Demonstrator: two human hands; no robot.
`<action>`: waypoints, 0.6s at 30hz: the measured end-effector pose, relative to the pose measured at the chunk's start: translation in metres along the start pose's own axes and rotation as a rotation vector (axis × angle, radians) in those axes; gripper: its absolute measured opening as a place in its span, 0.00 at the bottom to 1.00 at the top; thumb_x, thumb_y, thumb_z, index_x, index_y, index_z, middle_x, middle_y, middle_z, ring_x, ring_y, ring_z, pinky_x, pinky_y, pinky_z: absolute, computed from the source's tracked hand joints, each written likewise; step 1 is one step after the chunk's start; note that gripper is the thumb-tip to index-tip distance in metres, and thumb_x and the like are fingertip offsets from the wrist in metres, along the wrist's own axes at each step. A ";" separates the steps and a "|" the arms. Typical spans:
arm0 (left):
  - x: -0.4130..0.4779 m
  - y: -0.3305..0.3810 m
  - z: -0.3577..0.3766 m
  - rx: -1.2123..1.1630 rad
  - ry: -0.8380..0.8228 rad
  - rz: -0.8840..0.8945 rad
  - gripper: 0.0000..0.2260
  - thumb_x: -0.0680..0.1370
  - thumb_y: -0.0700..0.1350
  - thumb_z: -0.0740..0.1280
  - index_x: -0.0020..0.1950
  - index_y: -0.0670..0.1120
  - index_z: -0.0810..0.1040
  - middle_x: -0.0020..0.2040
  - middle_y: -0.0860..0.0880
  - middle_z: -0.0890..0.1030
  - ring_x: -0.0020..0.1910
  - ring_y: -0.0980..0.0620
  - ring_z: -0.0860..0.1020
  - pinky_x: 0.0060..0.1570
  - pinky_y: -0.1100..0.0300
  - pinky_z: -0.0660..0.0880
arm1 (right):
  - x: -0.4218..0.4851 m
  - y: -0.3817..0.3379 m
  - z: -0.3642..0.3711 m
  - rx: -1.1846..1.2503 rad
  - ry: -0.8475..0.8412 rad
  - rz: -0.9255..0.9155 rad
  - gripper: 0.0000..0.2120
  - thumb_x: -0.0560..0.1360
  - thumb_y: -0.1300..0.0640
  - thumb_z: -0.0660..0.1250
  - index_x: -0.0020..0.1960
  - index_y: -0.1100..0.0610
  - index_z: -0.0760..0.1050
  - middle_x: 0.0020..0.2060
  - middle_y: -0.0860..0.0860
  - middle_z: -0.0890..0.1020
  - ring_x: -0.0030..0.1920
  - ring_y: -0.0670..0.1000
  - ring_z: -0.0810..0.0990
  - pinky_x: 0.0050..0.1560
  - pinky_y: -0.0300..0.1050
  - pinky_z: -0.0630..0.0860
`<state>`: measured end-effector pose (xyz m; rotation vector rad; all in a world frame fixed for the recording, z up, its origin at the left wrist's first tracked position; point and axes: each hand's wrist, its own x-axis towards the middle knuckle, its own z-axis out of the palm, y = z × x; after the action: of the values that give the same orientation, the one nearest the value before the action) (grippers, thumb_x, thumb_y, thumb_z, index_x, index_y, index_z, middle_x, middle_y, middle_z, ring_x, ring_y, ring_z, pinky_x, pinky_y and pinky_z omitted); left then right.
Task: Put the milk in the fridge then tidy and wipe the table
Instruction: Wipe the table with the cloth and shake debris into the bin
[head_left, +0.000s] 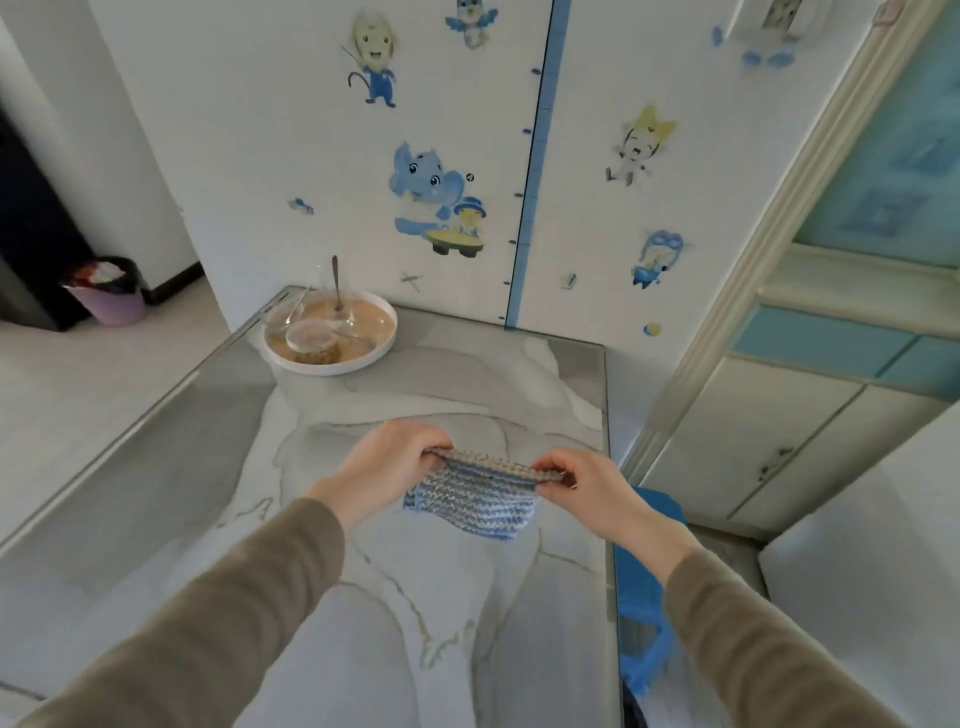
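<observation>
A lined waste bin (111, 291) stands on the floor at far left. A white tray (322, 370) of used glasses (311, 338) and a spoon (336, 280) sits at the back corner of the marble table (363, 597), apparently to free the surface. Over the table's middle, the left hand (384, 467) and right hand (587, 493) each pinch a top corner of the striped blue cloth (472, 501), stretching it flat, likely for wiping. No milk is in view.
</observation>
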<state>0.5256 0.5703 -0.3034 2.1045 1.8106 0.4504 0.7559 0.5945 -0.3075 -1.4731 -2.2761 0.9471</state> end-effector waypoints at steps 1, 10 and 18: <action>0.012 -0.002 -0.001 0.001 -0.001 0.006 0.09 0.77 0.42 0.64 0.54 0.45 0.80 0.52 0.47 0.82 0.54 0.48 0.77 0.51 0.57 0.70 | 0.011 0.003 -0.004 -0.002 0.006 0.001 0.08 0.74 0.61 0.65 0.52 0.58 0.77 0.45 0.51 0.80 0.48 0.52 0.77 0.51 0.45 0.72; 0.100 -0.030 -0.001 -0.005 -0.036 0.015 0.08 0.76 0.43 0.64 0.53 0.45 0.80 0.50 0.45 0.82 0.52 0.46 0.78 0.50 0.56 0.72 | 0.088 0.024 -0.022 0.026 0.033 0.048 0.08 0.74 0.60 0.65 0.53 0.56 0.77 0.43 0.48 0.78 0.44 0.48 0.75 0.45 0.37 0.69; 0.156 -0.063 0.005 0.015 -0.127 0.097 0.08 0.77 0.43 0.63 0.53 0.46 0.79 0.51 0.46 0.82 0.54 0.45 0.77 0.51 0.54 0.72 | 0.137 0.032 -0.012 0.016 0.069 0.114 0.07 0.74 0.61 0.65 0.51 0.56 0.78 0.42 0.48 0.78 0.43 0.48 0.75 0.45 0.39 0.69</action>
<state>0.4943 0.7337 -0.3319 2.1854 1.6520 0.3201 0.7246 0.7291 -0.3358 -1.6179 -2.1514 0.9283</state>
